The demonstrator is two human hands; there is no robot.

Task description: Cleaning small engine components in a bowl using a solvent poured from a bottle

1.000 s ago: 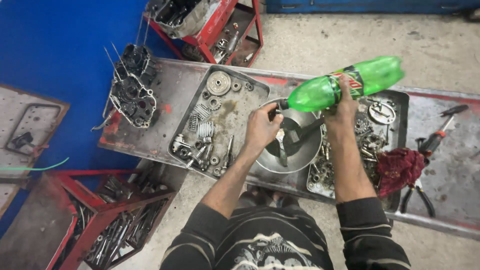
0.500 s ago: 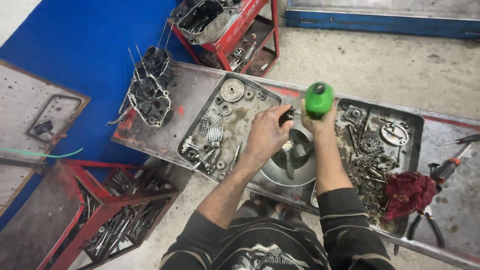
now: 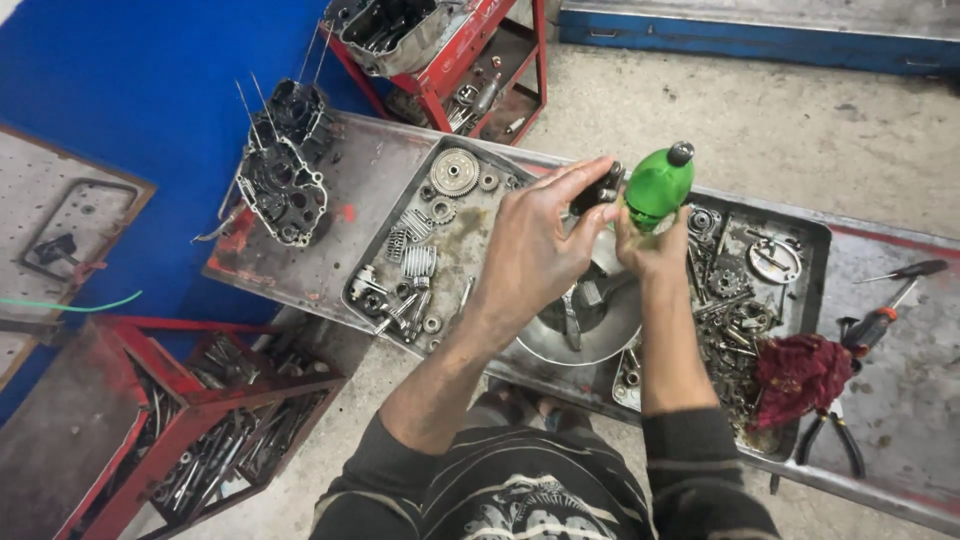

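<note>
Here the right hand (image 3: 650, 245) holds a green plastic bottle (image 3: 657, 185) upright by its lower part, its grip wrapped round the body so the bottom is hidden. The left hand (image 3: 535, 250) reaches across in front, fingers (image 3: 575, 180) extended, thumb and forefinger pinching a small dark part (image 3: 598, 188) just beside the bottle's shoulder. Both hands hover above a round metal bowl (image 3: 585, 335) that sits in the middle of the bench (image 3: 900, 400).

The bench runs slantwise; its near edge lies just ahead of the person's knees. Left of the bowl a shallow metal tray (image 3: 440, 250) holds gears, springs and bolts; right of it a second tray (image 3: 745, 290) is crowded with small parts, leaving little bare surface. At the tray's right end lies a red rag (image 3: 800, 370), with pliers (image 3: 835, 435) and a screwdriver (image 3: 880, 320) on the bare metal beyond. An engine casing (image 3: 280, 175) stands on the bench's left end, close to its corner.

The bottle bears a band of label low down, mostly covered by the fingers. A red rack (image 3: 200, 420) of tools stands on the floor at lower left, and open concrete floor (image 3: 780, 110) spreads beyond the bench's far edge.
</note>
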